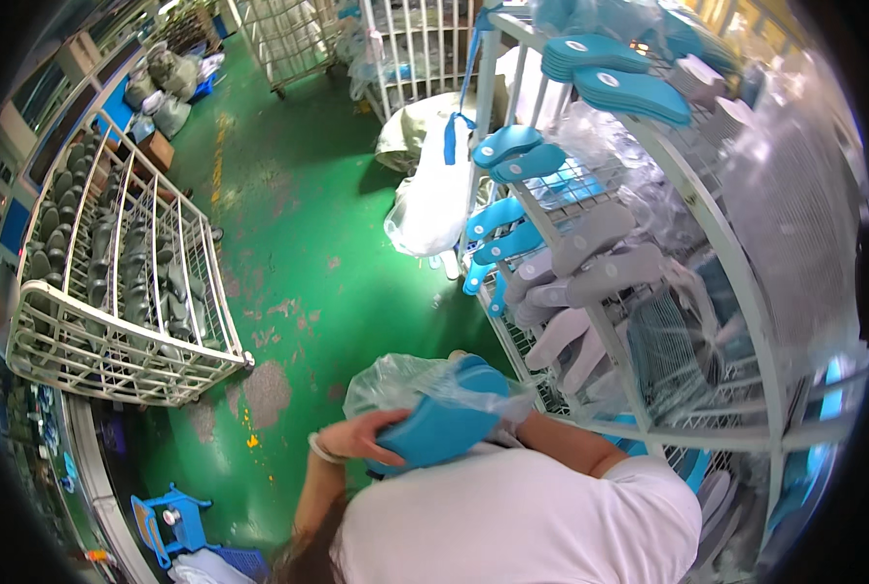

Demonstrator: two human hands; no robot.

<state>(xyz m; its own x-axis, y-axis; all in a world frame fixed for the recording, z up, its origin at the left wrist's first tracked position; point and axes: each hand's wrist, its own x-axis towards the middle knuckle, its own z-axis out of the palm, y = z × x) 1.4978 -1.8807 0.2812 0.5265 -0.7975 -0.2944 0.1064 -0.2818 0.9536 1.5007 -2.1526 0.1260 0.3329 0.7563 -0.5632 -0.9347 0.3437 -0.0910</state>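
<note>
My left hand is closed on the near left side of a stack of blue insoles, thumb and fingers pressed on its edge. A clear plastic bag is bunched around the far left side of the stack. From the right, my right forearm reaches in behind the insoles and the plastic. That hand's fingers are hidden there, so its grip does not show. The stack is tilted in front of my chest.
On the right stands a white metal rack with blue insoles, grey insoles and plastic bags. A white wheeled cart of dark shoe-shaped pieces stands left. A blue stool is at lower left. Sacks lie farther off.
</note>
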